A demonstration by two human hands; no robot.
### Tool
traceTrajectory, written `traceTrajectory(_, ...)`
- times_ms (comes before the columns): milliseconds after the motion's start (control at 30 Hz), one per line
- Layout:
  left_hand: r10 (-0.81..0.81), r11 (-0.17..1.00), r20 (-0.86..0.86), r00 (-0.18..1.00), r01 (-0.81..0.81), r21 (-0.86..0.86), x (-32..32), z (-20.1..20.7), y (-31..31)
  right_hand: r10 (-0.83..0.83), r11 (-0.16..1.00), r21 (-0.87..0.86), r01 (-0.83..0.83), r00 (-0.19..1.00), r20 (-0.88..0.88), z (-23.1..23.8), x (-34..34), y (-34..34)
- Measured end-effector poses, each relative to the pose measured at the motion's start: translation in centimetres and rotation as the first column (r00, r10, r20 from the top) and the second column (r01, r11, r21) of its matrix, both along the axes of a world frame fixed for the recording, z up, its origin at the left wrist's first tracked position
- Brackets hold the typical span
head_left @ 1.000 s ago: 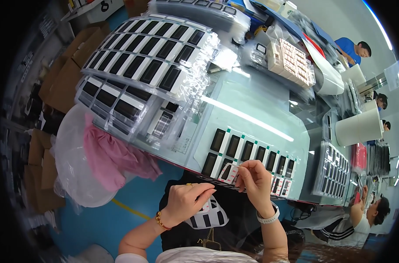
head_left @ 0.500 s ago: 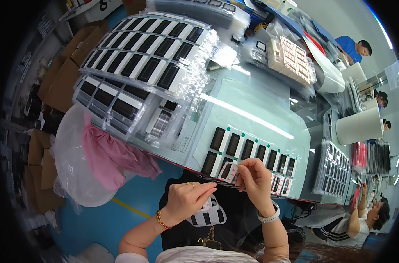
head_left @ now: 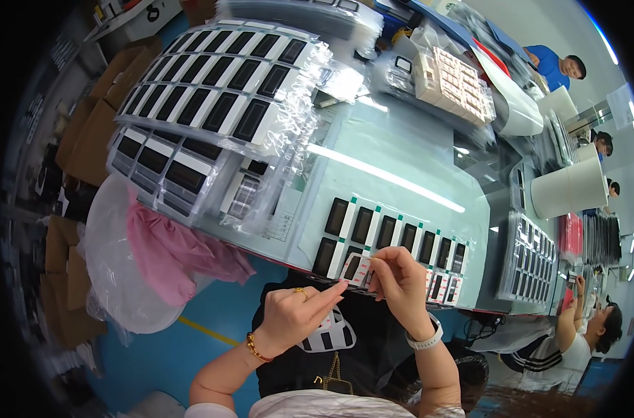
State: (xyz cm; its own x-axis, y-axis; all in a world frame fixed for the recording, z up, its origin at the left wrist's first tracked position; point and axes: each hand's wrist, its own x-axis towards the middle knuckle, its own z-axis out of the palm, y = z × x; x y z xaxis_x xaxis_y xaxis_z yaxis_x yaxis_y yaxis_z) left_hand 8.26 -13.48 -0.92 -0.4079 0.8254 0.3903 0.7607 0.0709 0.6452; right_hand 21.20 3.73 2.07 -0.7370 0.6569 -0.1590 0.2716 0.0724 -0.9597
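Observation:
In my right hand (head_left: 402,282), thumb and fingers pinch the edge of a small white adhesive frame with red marks (head_left: 357,269). The frame is tilted over the near row of dark rectangular display panels (head_left: 325,256) at the table's front edge. My left hand (head_left: 296,315) is closed, its fingertips pressed together at the frame's lower corner; whatever they hold is hidden. Similar red-marked frames (head_left: 437,286) lie on panels to the right of my right hand. Below my hands, a white sheet with black bars (head_left: 336,336) rests on my lap.
Stacked clear trays of dark panels (head_left: 198,104) cover the table's left side. A pink cloth (head_left: 171,254) hangs by a translucent bag. Beige stacked parts (head_left: 453,83) stand at the back, a white roll (head_left: 570,194) at the right. Another person (head_left: 582,341) works at far right.
The view has shifted slightly. My left fingertips have come up to the frame's lower corner, and the frame in my right hand has tilted a little.

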Motion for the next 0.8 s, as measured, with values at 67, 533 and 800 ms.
traceTrajectory(67, -0.046, 0.999, -0.021, 0.999, 0.046, -0.027, 0.1, 0.3, 0.4, -0.004, 1.0, 0.006, 0.004, 1.0, -0.004, 0.0, 0.1, 0.0)
traceTrajectory(533, -0.042, 0.997, 0.003, 0.999, 0.042, -0.063, 0.2, 0.6, 0.4, 0.015, 0.872, 0.489, -0.026, 1.0, 0.027, 0.2, -0.8, 0.4)
traceTrajectory(800, 0.005, 0.997, -0.001, 1.0, -0.005, -0.083, 0.0, 0.8, 0.4, 0.005, 0.83, 0.556, -0.039, 0.998, 0.062, 0.5, -1.3, 0.3)
